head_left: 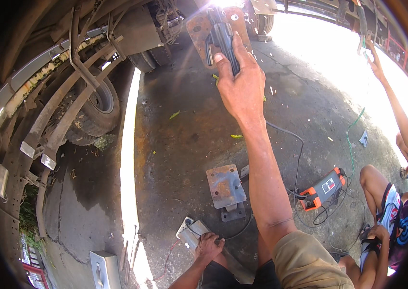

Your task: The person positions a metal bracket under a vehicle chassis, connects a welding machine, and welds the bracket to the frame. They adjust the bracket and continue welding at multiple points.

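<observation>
The right hand [243, 83] is gripping a dark tool [222, 42] between its fingers, the long axis pointing forward over a rusty plate [197, 44], while the left hand [209, 247], grip unclear from here, is lying well back.

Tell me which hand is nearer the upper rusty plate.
The right hand: it grips a black tool overlapping the upper rusty plate in view. The left hand is far lower, at a grey metal piece.

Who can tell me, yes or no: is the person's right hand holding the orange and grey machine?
No, the right hand grips a dark handle; the machine rests on the ground.
</observation>
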The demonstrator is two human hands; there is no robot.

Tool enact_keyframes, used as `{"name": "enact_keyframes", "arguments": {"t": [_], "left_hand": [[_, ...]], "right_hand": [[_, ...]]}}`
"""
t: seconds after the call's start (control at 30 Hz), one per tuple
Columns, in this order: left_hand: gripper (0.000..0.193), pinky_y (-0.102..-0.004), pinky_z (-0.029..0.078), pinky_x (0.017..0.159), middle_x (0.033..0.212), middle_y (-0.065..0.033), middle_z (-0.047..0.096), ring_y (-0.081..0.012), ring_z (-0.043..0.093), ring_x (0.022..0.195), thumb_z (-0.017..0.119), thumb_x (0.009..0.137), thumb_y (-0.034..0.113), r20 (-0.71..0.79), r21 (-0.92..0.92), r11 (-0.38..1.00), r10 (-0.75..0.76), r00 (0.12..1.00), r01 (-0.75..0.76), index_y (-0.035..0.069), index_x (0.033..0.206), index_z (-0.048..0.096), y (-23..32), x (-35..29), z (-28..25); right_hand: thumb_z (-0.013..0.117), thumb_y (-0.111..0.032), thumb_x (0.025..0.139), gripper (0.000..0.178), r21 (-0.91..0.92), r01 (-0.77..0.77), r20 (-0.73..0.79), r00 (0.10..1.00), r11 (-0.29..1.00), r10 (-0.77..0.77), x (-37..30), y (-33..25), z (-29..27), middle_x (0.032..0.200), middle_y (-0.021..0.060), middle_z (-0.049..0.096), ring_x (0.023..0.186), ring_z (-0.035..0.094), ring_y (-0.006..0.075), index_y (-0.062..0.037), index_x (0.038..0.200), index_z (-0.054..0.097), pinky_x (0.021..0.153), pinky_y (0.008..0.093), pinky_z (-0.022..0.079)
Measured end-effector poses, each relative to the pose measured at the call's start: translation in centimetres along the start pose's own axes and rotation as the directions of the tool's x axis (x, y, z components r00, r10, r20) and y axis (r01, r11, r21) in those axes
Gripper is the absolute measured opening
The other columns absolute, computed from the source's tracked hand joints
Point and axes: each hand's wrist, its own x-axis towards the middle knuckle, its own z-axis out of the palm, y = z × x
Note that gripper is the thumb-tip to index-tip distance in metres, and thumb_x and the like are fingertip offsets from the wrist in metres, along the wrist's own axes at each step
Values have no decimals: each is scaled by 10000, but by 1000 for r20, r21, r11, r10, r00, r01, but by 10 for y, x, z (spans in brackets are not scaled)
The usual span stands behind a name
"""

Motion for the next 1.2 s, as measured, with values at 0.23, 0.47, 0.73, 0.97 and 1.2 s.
{"name": "enact_keyframes", "arguments": {"t": [0.23,0.47,0.73,0.97,1.2], "left_hand": [[376,-437,409,1137,1267,-89,676,-305,562,1275,742,877,410,27,17,1000,-5,1000,5,97,1083,777,9,11,-12],[358,-430,415,1131,1241,-81,688,-298,572,1260,741,879,404,3,34,999,17,1000,-17,102,1067,781,3,11,-5],[355,-429,416,1131,1237,-76,690,-294,575,1256,748,874,407,4,27,1000,7,1000,-7,103,1053,783,4,11,-4],[379,-420,389,1160,1288,-78,668,-285,547,1300,733,889,418,66,47,999,-25,997,22,106,1101,775,9,12,-10],[352,-425,418,1129,1231,-83,697,-293,584,1253,757,866,399,8,36,999,11,1000,-11,100,1049,786,3,12,-4]], "right_hand": [[623,-230,982,579,16,61,-32,998,998,-60,10,4,2,1116,288,677,1037,680,453,13,1494,503,937,508,525],[616,-179,989,577,62,47,-26,999,997,-46,-13,-11,-11,1090,295,679,1007,695,426,101,1474,479,914,477,527],[622,-190,988,570,93,49,-32,998,994,-46,-5,-5,-7,1095,280,685,1020,696,420,72,1478,496,929,471,524],[639,-238,986,588,80,20,-9,1000,997,-20,2,2,-3,1213,274,690,1074,705,353,33,1491,509,956,430,529],[649,-262,982,587,48,19,-9,1000,999,-19,7,1,-2,1226,264,708,1093,714,335,20,1483,529,963,408,527]]}}
